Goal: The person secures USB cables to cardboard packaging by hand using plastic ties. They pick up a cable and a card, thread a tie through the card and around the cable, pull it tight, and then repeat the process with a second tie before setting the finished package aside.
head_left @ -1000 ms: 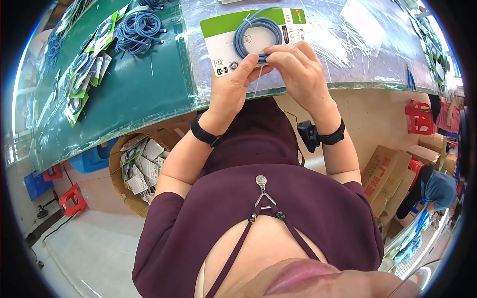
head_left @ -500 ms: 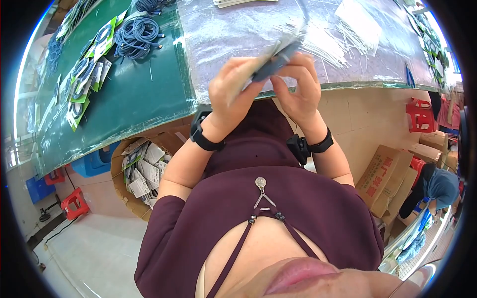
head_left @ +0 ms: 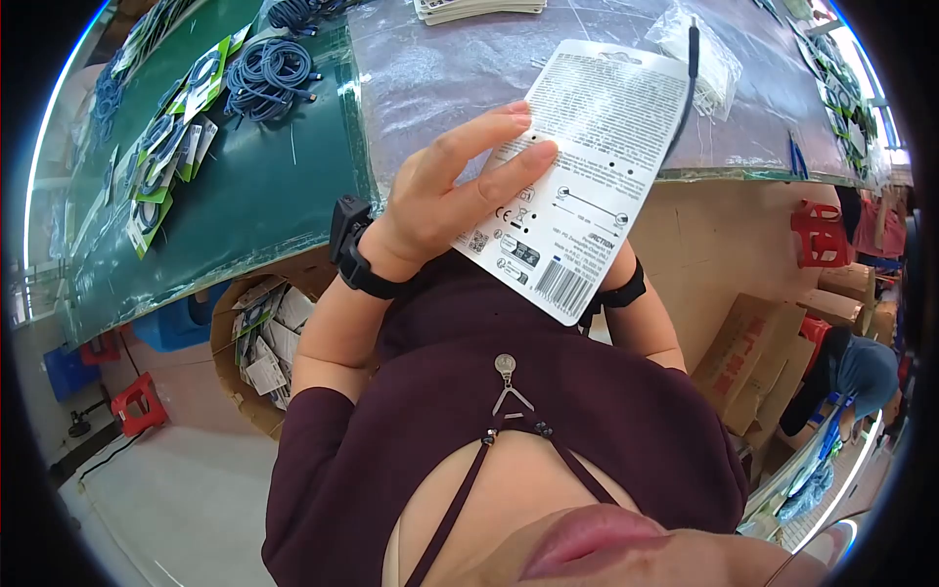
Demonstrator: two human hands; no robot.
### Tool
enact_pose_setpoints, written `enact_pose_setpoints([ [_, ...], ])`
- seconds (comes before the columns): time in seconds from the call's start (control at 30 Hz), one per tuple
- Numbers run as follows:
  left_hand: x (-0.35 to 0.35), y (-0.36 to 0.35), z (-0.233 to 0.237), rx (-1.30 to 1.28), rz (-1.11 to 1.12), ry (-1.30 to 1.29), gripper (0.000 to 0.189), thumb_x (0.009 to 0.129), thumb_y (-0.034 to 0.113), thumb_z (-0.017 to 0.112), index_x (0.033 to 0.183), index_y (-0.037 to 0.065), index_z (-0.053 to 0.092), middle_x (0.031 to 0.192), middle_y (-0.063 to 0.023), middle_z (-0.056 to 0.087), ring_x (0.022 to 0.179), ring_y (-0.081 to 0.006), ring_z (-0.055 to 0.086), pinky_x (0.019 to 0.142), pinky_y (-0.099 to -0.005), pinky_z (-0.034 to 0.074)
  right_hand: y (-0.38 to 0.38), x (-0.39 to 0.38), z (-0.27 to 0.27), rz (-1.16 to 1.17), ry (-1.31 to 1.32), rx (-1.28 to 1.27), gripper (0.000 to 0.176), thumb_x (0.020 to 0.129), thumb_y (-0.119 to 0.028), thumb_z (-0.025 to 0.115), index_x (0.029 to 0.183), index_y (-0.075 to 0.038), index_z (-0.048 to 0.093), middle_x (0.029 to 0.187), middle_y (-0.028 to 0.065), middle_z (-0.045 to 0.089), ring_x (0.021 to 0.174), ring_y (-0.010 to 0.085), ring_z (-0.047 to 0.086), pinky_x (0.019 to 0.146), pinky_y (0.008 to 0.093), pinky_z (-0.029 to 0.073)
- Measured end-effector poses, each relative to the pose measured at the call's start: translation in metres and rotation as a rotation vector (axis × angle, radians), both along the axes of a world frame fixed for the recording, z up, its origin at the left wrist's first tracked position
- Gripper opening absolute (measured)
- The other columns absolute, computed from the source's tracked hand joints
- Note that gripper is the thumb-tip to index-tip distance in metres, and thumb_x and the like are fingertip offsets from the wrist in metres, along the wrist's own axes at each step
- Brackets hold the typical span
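A white packaging card (head_left: 597, 127) with dense print, a barcode and a hanging hole is held up, its printed side toward me. My left hand (head_left: 455, 186) grips its left edge, with two digits lying on the print. Along the card's right edge runs a dark cable (head_left: 693, 68), its plug end sticking up past the top corner. Behind the card is my right hand (head_left: 622, 266); only a small part by the wrist shows and its fingers are hidden.
Coiled blue cables (head_left: 269, 78) and carded cables (head_left: 181, 147) lie on the green mat at left. A card stack (head_left: 479, 10), a clear bag of white strips (head_left: 709, 68) and blue-handled pliers (head_left: 798, 157) are on the table. Below stands a carton of cards (head_left: 235, 362). A person (head_left: 861, 377) sits at right.
The card has turned from nearly edge-on to its printed side facing me, covering my right hand. My left hand has shifted slightly left, its fingers now across the print.
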State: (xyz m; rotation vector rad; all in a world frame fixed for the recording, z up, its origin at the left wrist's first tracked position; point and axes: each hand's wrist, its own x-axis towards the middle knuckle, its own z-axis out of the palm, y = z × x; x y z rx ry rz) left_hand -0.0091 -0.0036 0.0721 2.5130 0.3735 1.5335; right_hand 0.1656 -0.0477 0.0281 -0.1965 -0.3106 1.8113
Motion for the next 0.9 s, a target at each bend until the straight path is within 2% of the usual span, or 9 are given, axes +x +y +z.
enact_pose_setpoints([
  [0.17,-0.001,-0.001,-0.004,-0.155,-0.067,-0.109,0.025,0.081,-0.009,0.068,0.106,-0.005,0.066,0.112,-0.0170,0.062,0.112,-0.0339,0.061,0.097,-0.0371,0.050,-0.003,-0.010,0.001,-0.112,-0.084,0.001,0.037,0.091,-0.013,0.059,0.125,0.001,0.054,0.121,0.0132,0.061,0.112,0.0276,0.060,0.093,0.0359,0.049],
  [0.27,0.004,-0.006,-0.005,-0.376,-0.115,-0.197,0.019,0.082,-0.011,0.066,0.101,-0.005,0.066,0.115,-0.0220,0.062,0.115,-0.0332,0.059,0.100,-0.0374,0.047,-0.003,-0.019,-0.004,-0.180,-0.134,0.006,0.038,0.095,-0.018,0.054,0.128,0.001,0.051,0.125,0.0140,0.059,0.113,0.0267,0.059,0.094,0.0359,0.048],
  [0.3,0.004,-0.006,-0.007,-0.377,-0.113,-0.199,0.019,0.082,-0.011,0.066,0.101,-0.005,0.066,0.115,-0.0220,0.062,0.115,-0.0332,0.059,0.100,-0.0374,0.047,-0.006,-0.023,-0.008,-0.206,-0.150,0.002,0.038,0.097,-0.020,0.052,0.129,0.000,0.050,0.126,0.0142,0.059,0.113,0.0265,0.059,0.094,0.0359,0.048],
  [0.4,0.005,-0.004,-0.012,-0.324,-0.116,-0.184,0.042,0.074,-0.004,0.075,0.113,0.007,0.070,0.111,-0.0083,0.051,0.110,-0.0335,0.061,0.090,-0.0331,0.055,-0.013,-0.028,-0.013,-0.234,-0.163,0.000,0.038,0.098,-0.021,0.051,0.130,0.000,0.049,0.127,0.0144,0.058,0.113,0.0261,0.059,0.094,0.0359,0.048],
  [0.57,-0.002,-0.003,-0.007,-0.272,-0.092,-0.161,0.042,0.073,-0.004,0.076,0.113,0.008,0.070,0.112,-0.0084,0.050,0.111,-0.0339,0.061,0.090,-0.0333,0.055,-0.010,-0.033,-0.015,-0.228,-0.136,0.027,0.036,0.098,-0.019,0.051,0.128,0.000,0.050,0.127,0.0143,0.058,0.111,0.0255,0.060,0.093,0.0359,0.048],
  [0.67,-0.008,-0.007,-0.001,-0.366,-0.143,-0.126,0.034,0.078,-0.013,0.069,0.108,-0.004,0.055,0.121,-0.0307,0.059,0.118,-0.0326,0.057,0.103,-0.0397,0.044,-0.011,-0.031,-0.017,-0.229,-0.119,0.036,0.034,0.098,-0.018,0.051,0.127,0.000,0.051,0.126,0.0142,0.058,0.110,0.0252,0.060,0.093,0.0358,0.048],
  [0.9,-0.007,-0.008,-0.001,-0.330,-0.169,-0.120,0.034,0.079,-0.012,0.069,0.108,-0.004,0.055,0.124,-0.0313,0.056,0.120,-0.0337,0.056,0.102,-0.0392,0.045,-0.013,-0.018,-0.020,-0.218,-0.090,0.067,0.031,0.097,-0.016,0.051,0.124,-0.001,0.052,0.126,0.0140,0.058,0.108,0.0245,0.060,0.091,0.0357,0.048],
])
